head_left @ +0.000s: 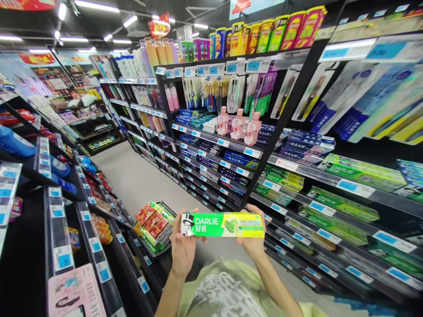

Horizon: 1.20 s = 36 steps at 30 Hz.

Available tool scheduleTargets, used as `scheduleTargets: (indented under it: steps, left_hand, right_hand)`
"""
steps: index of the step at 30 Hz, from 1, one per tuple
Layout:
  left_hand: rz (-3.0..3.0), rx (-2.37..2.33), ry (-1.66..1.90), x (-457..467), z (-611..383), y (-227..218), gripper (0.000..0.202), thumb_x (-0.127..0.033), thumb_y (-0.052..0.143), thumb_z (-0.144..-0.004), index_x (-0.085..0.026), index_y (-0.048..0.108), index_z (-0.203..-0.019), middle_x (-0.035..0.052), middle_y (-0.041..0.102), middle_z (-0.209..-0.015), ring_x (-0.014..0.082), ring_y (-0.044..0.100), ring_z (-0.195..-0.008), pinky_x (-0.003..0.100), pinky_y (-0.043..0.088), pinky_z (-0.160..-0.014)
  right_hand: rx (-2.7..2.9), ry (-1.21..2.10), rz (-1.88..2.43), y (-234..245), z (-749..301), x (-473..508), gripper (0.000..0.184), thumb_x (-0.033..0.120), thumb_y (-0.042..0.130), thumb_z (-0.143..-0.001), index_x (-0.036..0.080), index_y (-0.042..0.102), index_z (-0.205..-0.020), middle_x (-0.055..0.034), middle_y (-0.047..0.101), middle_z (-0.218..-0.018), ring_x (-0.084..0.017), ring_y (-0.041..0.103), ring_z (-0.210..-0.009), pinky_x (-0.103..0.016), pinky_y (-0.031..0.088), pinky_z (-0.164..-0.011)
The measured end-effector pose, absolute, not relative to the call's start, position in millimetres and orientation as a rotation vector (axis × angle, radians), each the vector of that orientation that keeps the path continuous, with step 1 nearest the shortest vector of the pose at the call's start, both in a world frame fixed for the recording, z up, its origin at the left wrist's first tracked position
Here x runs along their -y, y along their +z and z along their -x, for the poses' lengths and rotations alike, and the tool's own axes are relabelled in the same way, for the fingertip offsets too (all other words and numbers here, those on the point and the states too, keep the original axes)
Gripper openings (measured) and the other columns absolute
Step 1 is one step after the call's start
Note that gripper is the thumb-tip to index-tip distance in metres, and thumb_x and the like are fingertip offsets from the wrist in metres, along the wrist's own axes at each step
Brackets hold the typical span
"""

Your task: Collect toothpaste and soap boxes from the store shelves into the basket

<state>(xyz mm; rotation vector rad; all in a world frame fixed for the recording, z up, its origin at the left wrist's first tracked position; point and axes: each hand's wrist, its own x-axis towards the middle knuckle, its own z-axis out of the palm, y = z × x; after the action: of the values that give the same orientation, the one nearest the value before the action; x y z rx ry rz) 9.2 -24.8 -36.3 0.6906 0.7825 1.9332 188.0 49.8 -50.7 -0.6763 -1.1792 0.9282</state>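
A long green and yellow Darlie toothpaste box (223, 225) is held level in front of me, its printed face towards the camera. My left hand (183, 251) grips its left end, fingers wrapped behind it. My right hand (254, 242) grips the right end from behind. Both hands are closed on the box. Below them shows my pale green shirt (228, 290).
Black store shelves (297, 169) on the right carry more toothpaste boxes, toothbrushes and three pink bottles (238, 125). A black basket (155, 226) of red and green boxes sits on the grey aisle floor (139, 180). Shelving with blue price tags (59, 246) lines the left.
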Motion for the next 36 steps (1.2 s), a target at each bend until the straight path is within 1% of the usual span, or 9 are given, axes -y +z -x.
scheduleTargets:
  steps: [5,9,14,20,23,27,31,33,36]
  left_hand:
    - [-0.797,-0.76,1.891,22.2,-10.1,-38.3,0.054,-0.057,0.066,-0.089,-0.036,0.06,-0.139,0.012,0.068,-0.135,0.015,0.068,-0.072,0.029,0.063,-0.061]
    - [-0.834,-0.75,1.865,20.7,-14.3,-38.6,0.046,-0.05,0.064,-0.092,-0.038,0.062,-0.137,0.0114,0.068,-0.135,0.0171,0.07,-0.078,0.029,0.063,-0.061]
    - [-0.899,-0.794,1.893,21.9,-16.5,-40.1,0.055,-0.054,0.065,-0.09,-0.035,0.058,-0.141,0.0147,0.059,-0.146,0.0167,0.07,-0.077,0.034,0.065,-0.066]
    - [-0.933,-0.977,1.907,18.9,-20.6,-40.2,0.059,-0.032,0.071,-0.09,-0.037,0.051,-0.145,0.0111,0.04,-0.162,0.0197,0.07,-0.1,0.033,0.066,-0.078]
    - [-0.927,-1.041,1.919,16.9,-18.9,-43.7,0.058,-0.03,0.073,-0.088,-0.034,0.053,-0.143,0.0109,0.046,-0.158,0.0231,0.067,-0.11,0.032,0.065,-0.08]
    - [-0.895,-1.074,1.886,17.4,-14.9,-48.0,0.054,-0.032,0.079,-0.082,-0.028,0.06,-0.132,0.01,0.064,-0.134,0.023,0.068,-0.105,0.029,0.065,-0.075]
    - [-0.892,-1.076,1.8,18.6,-15.0,-44.1,0.056,-0.035,0.08,-0.081,-0.026,0.06,-0.132,0.0091,0.067,-0.121,0.0218,0.067,-0.099,0.026,0.062,-0.071]
    - [-0.953,-1.095,1.692,18.4,-15.9,-40.4,0.056,-0.037,0.08,-0.08,-0.024,0.062,-0.131,0.0104,0.068,-0.123,0.0242,0.067,-0.104,0.028,0.06,-0.079]
    - [-1.133,-1.079,1.44,18.4,-18.1,-37.5,0.05,-0.037,0.078,-0.083,-0.021,0.066,-0.129,0.012,0.069,-0.127,0.0285,0.064,-0.117,0.035,0.053,-0.101]
  right_hand:
    - [1.06,1.075,0.677,-59.3,-184.7,-55.9,0.1,0.066,0.09,-0.055,0.029,0.048,-0.138,-0.0017,0.063,-0.091,-0.018,0.062,-0.067,-0.03,0.052,-0.058]
    - [0.962,1.099,0.691,-62.4,-184.8,-58.9,0.101,0.064,0.09,-0.055,0.029,0.047,-0.139,-0.0015,0.061,-0.091,-0.017,0.059,-0.064,-0.029,0.05,-0.053]
    - [0.949,1.096,0.724,-60.4,-184.4,-54.9,0.102,0.064,0.09,-0.054,0.028,0.048,-0.139,-0.0051,0.064,-0.096,-0.021,0.064,-0.071,-0.032,0.054,-0.056]
    - [1.006,1.052,0.77,-57.7,-186.6,-55.9,0.097,0.06,0.089,-0.06,0.027,0.046,-0.141,-0.0046,0.065,-0.093,-0.019,0.063,-0.065,-0.029,0.051,-0.05]
    - [0.98,1.12,0.724,-59.7,-186.8,-57.0,0.093,0.053,0.09,-0.062,0.029,0.045,-0.141,-0.0008,0.064,-0.087,-0.012,0.054,-0.05,-0.024,0.042,-0.039]
    - [0.929,1.191,0.69,-69.5,-188.2,-55.9,0.089,0.047,0.09,-0.063,0.029,0.045,-0.139,0.0014,0.065,-0.085,-0.008,0.046,-0.042,-0.022,0.039,-0.037]
    - [0.971,1.278,0.652,-74.3,-188.3,-54.8,0.048,0.05,0.087,-0.066,0.022,0.064,-0.098,0.0025,0.061,-0.064,-0.011,0.046,-0.041,-0.027,0.043,-0.04]
    - [1.038,1.283,0.651,-69.6,-185.8,-53.6,0.042,0.047,0.089,-0.064,0.023,0.065,-0.088,0.0002,0.063,-0.065,-0.015,0.053,-0.049,-0.03,0.048,-0.046]
    - [1.254,1.243,0.669,-55.6,-181.2,-50.1,0.044,0.044,0.089,-0.067,0.024,0.069,-0.101,-0.0049,0.068,-0.089,-0.02,0.062,-0.07,-0.032,0.054,-0.06]
